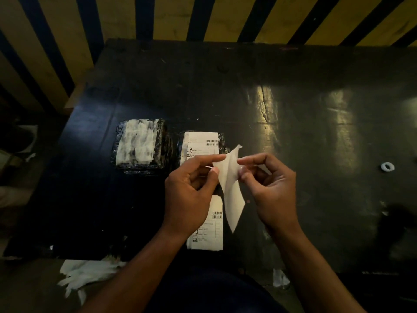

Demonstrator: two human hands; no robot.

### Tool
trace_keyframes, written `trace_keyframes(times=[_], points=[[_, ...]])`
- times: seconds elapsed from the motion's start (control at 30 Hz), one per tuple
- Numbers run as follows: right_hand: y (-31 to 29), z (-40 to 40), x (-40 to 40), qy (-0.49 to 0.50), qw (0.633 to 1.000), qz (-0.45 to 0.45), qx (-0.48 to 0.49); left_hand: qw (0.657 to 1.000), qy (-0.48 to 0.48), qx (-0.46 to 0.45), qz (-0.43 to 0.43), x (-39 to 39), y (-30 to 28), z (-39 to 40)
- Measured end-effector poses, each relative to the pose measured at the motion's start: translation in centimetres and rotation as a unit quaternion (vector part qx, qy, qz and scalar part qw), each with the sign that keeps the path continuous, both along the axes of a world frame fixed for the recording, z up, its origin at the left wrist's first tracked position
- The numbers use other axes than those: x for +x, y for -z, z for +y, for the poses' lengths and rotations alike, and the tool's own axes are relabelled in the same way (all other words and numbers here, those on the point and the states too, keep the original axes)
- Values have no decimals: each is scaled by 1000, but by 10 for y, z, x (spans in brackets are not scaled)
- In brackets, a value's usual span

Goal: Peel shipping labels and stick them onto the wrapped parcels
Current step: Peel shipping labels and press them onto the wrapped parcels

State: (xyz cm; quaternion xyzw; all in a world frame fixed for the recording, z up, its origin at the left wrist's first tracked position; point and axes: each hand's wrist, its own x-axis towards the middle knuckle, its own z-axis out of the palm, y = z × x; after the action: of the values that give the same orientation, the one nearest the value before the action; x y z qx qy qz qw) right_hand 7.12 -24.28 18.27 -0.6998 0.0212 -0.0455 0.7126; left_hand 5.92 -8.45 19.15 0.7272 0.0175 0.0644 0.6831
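My left hand (191, 190) and my right hand (270, 188) both pinch a white label sheet (231, 188) above the dark table (293, 132). The sheet hangs between the fingertips, its layers splitting apart at the top corner. Under my hands lies a stack of printed shipping labels (209, 229) with barcodes. Behind my hands sits a wrapped parcel (200, 143) that carries a printed label. To its left lies a second wrapped parcel (140, 145) in dark film with a whitish patch on top.
A small white ring (387, 166) lies on the table at the right. Peeled white backing strips (88, 274) litter the floor at the front left. More scraps (281, 279) lie at the table's front edge. A yellow and dark striped wall (203, 16) stands behind.
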Motion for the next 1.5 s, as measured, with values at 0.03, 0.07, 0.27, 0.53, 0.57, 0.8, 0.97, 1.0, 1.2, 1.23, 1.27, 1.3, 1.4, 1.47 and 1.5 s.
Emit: trace_keyframes(times=[0.03,0.07,0.27,0.53,0.57,0.8,0.97,1.0,1.2,1.23,1.27,1.3,1.4,1.47,1.5], points=[[1,2,-1,-1,1000,5,9,1000,-3,12,-6,-1,2,0],[1,5,-2,-3,1000,7,18,999,-9,28,-16,-2,5,-1],[9,20,-8,27,997,28,66,997,-54,47,-30,-5,20,-4],[24,29,-11,59,997,-32,-45,999,-45,18,7,-4,36,0],[28,28,-11,62,995,-40,-64,998,-50,28,7,-2,39,2],[66,-6,-8,84,979,-35,-183,991,-60,118,19,3,67,30],[91,-31,-10,100,967,-33,-233,986,-65,152,19,0,84,45],[96,-37,-10,111,964,-26,-242,985,-73,153,21,0,87,49],[119,-73,-13,166,936,10,-309,978,-122,168,36,0,101,75],[122,-77,-13,174,934,12,-313,976,-125,172,39,0,103,79],[126,-81,-13,178,931,10,-319,975,-124,178,40,-1,105,82],[130,-83,-13,178,928,5,-328,975,-119,185,41,-2,107,84],[141,-80,-14,159,920,-10,-357,974,-96,202,44,-8,114,85],[152,-72,-15,133,919,-6,-370,974,-81,205,51,-13,118,80],[159,-67,-15,119,919,1,-375,975,-76,204,55,-15,121,78]])
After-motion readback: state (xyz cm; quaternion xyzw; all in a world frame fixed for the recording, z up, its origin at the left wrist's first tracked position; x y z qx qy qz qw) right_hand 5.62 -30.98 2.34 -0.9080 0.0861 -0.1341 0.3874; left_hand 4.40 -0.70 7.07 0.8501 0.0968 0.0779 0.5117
